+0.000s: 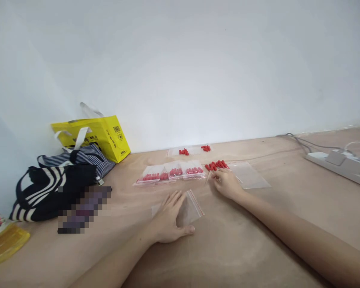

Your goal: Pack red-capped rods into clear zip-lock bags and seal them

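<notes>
A pale, bare wall (198, 60) rises behind a light wooden counter (243, 248), and everything else sits on that surface. The landmark is the row of filled zip bags (171, 173), three small clear pouches lying side by side, each holding red pieces.

Nearer the camera than that row lies an empty zip bag (188, 208) with a red seal strip. The left hand (169, 220) rests flat on it, fingers spread and the thumb stretched out along the counter; it presses down and grips nothing.

Just right of the row lies a loose cluster of red pieces (217, 165). The right hand (226, 183) sits against the near edge of that cluster, fingers curled in narrow over the pieces; whether it pinches one between the fingertips cannot be told. Beside this hand, further right, lies a flat clear sheet (249, 175).

Behind the row, close to the wall, lies another clear bag (192, 151) with two small clumps of red pieces.

Well left of the row stand a yellow paper bag (105, 136) and a striped cloth bag (54, 188). Far right of it lies a white power strip (339, 164) with cables.
</notes>
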Available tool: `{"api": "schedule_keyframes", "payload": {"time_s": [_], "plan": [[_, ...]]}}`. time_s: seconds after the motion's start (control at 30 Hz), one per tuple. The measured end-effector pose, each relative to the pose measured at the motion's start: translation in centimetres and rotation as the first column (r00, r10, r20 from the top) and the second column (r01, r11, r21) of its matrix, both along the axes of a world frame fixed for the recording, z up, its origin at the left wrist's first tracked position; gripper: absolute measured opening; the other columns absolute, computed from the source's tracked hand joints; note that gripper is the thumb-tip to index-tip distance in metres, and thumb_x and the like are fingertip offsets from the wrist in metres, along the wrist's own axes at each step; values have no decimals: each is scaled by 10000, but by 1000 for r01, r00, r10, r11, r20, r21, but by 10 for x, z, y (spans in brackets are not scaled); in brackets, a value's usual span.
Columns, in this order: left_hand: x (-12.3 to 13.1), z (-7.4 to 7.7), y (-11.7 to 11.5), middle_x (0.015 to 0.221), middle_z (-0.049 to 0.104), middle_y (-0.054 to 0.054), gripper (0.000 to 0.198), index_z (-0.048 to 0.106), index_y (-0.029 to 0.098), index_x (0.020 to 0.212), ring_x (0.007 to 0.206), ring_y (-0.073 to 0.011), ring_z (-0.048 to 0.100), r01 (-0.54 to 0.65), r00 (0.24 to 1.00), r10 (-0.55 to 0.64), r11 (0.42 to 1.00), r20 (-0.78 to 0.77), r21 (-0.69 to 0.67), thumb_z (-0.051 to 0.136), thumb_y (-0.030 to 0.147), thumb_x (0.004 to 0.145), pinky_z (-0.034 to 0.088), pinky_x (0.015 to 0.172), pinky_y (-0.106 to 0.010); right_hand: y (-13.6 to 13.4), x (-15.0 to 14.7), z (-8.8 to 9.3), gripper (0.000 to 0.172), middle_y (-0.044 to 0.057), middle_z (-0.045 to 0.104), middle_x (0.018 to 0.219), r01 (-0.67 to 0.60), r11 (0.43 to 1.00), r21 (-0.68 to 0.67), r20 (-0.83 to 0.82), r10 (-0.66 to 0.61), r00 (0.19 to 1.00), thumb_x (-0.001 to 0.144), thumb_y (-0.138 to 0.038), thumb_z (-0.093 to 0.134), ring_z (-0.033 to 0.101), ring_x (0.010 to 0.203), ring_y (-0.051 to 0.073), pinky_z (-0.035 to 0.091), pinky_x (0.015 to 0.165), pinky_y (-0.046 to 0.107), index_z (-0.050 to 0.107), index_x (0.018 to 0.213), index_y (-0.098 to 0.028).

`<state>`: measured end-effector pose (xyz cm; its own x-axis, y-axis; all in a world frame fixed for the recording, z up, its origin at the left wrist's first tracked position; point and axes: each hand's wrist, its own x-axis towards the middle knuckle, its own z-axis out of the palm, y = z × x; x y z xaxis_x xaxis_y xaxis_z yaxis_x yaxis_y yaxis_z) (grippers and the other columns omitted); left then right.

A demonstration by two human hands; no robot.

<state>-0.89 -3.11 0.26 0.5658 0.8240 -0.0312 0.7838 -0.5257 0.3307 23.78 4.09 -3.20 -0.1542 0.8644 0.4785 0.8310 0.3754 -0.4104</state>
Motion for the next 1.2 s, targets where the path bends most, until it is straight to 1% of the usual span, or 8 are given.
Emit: {"api": "schedule_keyframes", "payload": {"time_s": [0.1,0.23,0.43,0.6,0.7,0.87,1.07,1.2], "plan": [[3,-3,-1,1399,183,-121,837,120,169,1342,1273,-283,147,74,997,-74,997,12,1,495,568,709,113,1034,-478,15,10,-2,179,73,566,875,71,997,34,144,-75,987,740,-206,459,465,867,197,325,743,301,610,836,-197],[7,-2,5,1386,223,-119,861,101,161,1344,1259,-262,207,154,988,-154,988,31,5,518,557,702,164,1035,-438,33,14,-1,259,71,531,988,17,1000,7,275,-18,961,765,-220,434,434,937,209,301,761,323,590,969,-250],[-2,8,4,1398,204,-82,920,118,192,1344,1277,-272,142,237,971,-237,968,-9,82,522,635,646,73,1049,-451,51,13,13,246,62,528,988,-27,989,-147,390,82,917,750,-195,438,420,942,219,293,750,331,623,889,-281],[-11,7,4,1406,184,-63,866,74,215,1348,1282,-267,120,221,975,-221,975,-11,17,492,604,697,93,1041,-464,57,16,23,186,77,529,1000,-150,981,-122,530,192,826,731,-197,487,418,928,223,278,736,319,627,844,-244],[-9,3,6,1407,182,-52,835,64,230,1346,1279,-256,142,224,975,-224,975,4,-9,487,582,718,74,1043,-463,57,17,23,146,79,534,1007,-189,980,-60,581,189,792,726,-185,504,424,907,213,271,718,302,615,815,-215],[-6,1,7,1403,194,-66,810,79,213,1344,1276,-246,161,199,980,-199,980,17,-18,486,557,733,88,1044,-458,53,25,18,165,95,572,924,-209,978,3,596,166,786,800,-178,419,441,875,198,261,704,292,580,835,-165],[-6,0,5,1393,224,-67,795,118,220,1338,1266,-243,197,186,981,-187,982,51,7,517,531,725,89,1046,-453,49,30,17,187,74,582,949,-182,981,-64,564,186,804,808,-200,412,442,896,198,266,711,288,547,935,-180],[-6,-1,5,1392,230,-55,788,121,237,1336,1263,-240,208,188,979,-189,982,72,18,528,519,723,96,1048,-444,49,22,23,145,80,580,936,-197,975,-102,613,218,759,782,-185,443,442,895,206,265,735,306,576,841,-180]]}}
